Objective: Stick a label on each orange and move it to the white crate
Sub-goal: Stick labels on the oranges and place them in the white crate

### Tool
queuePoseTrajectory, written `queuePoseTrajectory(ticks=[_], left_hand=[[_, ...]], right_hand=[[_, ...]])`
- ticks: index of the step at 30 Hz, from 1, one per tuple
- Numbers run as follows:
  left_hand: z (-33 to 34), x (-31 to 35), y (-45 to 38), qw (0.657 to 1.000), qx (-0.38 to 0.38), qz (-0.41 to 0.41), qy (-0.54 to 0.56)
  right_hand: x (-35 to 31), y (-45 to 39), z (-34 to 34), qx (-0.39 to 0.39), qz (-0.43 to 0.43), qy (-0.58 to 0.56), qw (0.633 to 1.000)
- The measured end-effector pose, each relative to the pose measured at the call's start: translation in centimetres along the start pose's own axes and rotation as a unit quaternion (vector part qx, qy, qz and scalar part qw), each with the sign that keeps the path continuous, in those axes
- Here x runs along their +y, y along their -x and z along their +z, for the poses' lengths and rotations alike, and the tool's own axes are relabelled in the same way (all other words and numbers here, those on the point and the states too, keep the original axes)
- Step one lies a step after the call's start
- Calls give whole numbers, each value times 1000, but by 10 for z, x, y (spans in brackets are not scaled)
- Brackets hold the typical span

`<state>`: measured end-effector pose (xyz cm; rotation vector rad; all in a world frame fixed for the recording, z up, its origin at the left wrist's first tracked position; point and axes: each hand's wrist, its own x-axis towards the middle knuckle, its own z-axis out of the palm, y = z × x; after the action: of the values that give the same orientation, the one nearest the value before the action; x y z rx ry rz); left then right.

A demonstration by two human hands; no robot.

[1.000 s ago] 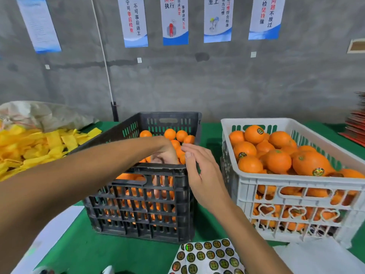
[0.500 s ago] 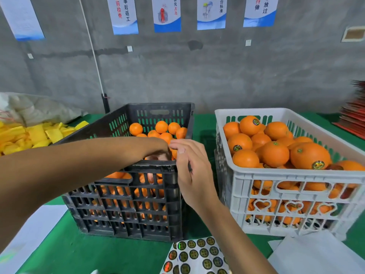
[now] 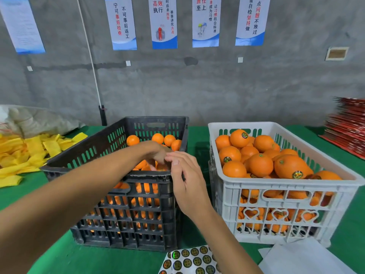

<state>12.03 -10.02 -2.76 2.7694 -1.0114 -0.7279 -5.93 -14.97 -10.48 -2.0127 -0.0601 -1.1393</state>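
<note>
A black crate point(image 3: 138, 176) holds unlabelled oranges point(image 3: 158, 138). My left hand point(image 3: 156, 153) reaches over its front rim, fingers curled down around an orange point(image 3: 161, 167) that is mostly hidden. My right hand point(image 3: 187, 180) is at the crate's front right corner. Its thumb and fingertips touch the left hand's fingers. I cannot see whether a label is on its fingertips. To the right, the white crate point(image 3: 286, 181) is heaped with oranges point(image 3: 260, 165), some showing round labels. A sheet of round labels point(image 3: 189, 260) lies at the near edge below my right forearm.
The crates stand on a green table point(image 3: 59, 258). Yellow foam sleeves point(image 3: 29, 153) and a pale bag point(image 3: 33, 119) lie at the left. A red stack point(image 3: 347, 129) sits at the far right. White paper point(image 3: 306, 260) lies in front of the white crate. A grey wall stands behind.
Both hands have stayed together at the black crate's front right corner. The left hand has come up slightly above the rim. The camera view has shifted.
</note>
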Motion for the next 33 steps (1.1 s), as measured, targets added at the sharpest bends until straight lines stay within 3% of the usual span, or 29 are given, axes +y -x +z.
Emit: queuePoseTrajectory(ticks=[3, 7, 11, 16, 21, 23, 28, 33], left_hand=[[-12, 9, 34, 976, 142, 45, 158], [1, 2, 81, 899, 392, 134, 144], [33, 8, 126, 836, 488, 175, 181], [97, 34, 157, 804, 513, 259, 150], [165, 45, 155, 783, 525, 292, 160], [192, 40, 148, 801, 503, 294, 141], [260, 16, 121, 895, 358, 243, 104], [302, -10, 105, 912, 334, 180, 155]], right_hand=[[-7, -2, -5, -23, 21, -3, 1000], [-26, -10, -22, -27, 55, -19, 998], [-50, -9, -43, 16, 22, 1, 1000], [-61, 19, -63, -34, 36, -27, 998], [-46, 73, -82, -30, 60, -54, 996], [-33, 96, -88, -60, 93, -52, 993], [22, 151, -94, -166, 233, -29, 958], [48, 179, -91, -330, 187, 131, 916]])
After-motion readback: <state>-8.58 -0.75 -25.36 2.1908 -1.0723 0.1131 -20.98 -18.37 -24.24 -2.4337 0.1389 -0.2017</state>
